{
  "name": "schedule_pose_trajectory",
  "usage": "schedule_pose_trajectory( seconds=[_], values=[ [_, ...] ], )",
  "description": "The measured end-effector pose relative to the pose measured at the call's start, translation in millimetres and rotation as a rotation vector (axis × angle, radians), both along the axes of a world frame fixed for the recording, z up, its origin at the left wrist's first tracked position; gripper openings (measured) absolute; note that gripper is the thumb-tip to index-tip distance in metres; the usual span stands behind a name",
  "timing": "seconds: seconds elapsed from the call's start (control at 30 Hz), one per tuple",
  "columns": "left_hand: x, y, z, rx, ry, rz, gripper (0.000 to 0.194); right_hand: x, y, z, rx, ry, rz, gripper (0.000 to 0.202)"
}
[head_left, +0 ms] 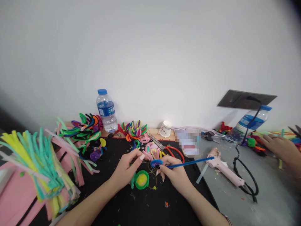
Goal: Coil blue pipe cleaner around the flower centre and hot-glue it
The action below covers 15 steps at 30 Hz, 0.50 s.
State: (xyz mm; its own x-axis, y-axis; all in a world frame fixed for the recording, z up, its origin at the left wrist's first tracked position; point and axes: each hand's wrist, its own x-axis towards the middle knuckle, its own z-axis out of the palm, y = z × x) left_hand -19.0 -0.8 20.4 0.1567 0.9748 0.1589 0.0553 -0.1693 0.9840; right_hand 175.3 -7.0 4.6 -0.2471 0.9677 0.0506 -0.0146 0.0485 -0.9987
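Note:
Between the fingers of my right hand (172, 172) is a blue pipe cleaner (191, 162), its end coiled into a blue and purple disc (156, 163) and its straight tail pointing right. My left hand (129, 166) is to the left of the disc, thumb and index finger close together; whether they hold anything is hidden. Just below the hands, a green ring with a yellow centre (141, 180) lies on the black mat (131, 207). A thin wire loop (154, 179) is beside it, partly behind my right hand.
Pipe cleaner bundles (39, 166) fill the left side. Red-handled scissors (175, 153), a paper cup (165, 129) and a water bottle (107, 111) stand or lie behind. A pink glue gun (227, 172) with a black cord lies right. Another person's hand (279, 146) is at far right.

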Motion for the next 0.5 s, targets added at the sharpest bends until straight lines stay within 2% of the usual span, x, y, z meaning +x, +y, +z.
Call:
schedule_pose_trajectory(
  seconds=[0.03,0.1,0.3,0.37,0.5],
  values=[
    [-0.3,-0.3,-0.3,0.026,0.065,-0.048,0.02,-0.1,0.2,0.0,-0.001,0.002,-0.001,0.024],
    [-0.7,0.1,-2.7,0.037,0.084,-0.045,0.023,-0.2,0.7,-0.3,-0.005,0.006,-0.005,0.026],
    [-0.1,5.1,-10.3,0.062,-0.062,0.038,0.027,0.3,0.8,-0.4,-0.009,-0.001,-0.008,0.027],
    [-0.2,6.4,-10.2,0.034,-0.13,0.031,0.026,0.0,0.3,-0.2,-0.009,-0.001,-0.006,0.027],
    [-0.4,6.9,-9.2,-0.124,-0.341,-0.009,0.024,-1.2,-0.2,-0.2,-0.018,0.012,0.008,0.025]
  ],
)
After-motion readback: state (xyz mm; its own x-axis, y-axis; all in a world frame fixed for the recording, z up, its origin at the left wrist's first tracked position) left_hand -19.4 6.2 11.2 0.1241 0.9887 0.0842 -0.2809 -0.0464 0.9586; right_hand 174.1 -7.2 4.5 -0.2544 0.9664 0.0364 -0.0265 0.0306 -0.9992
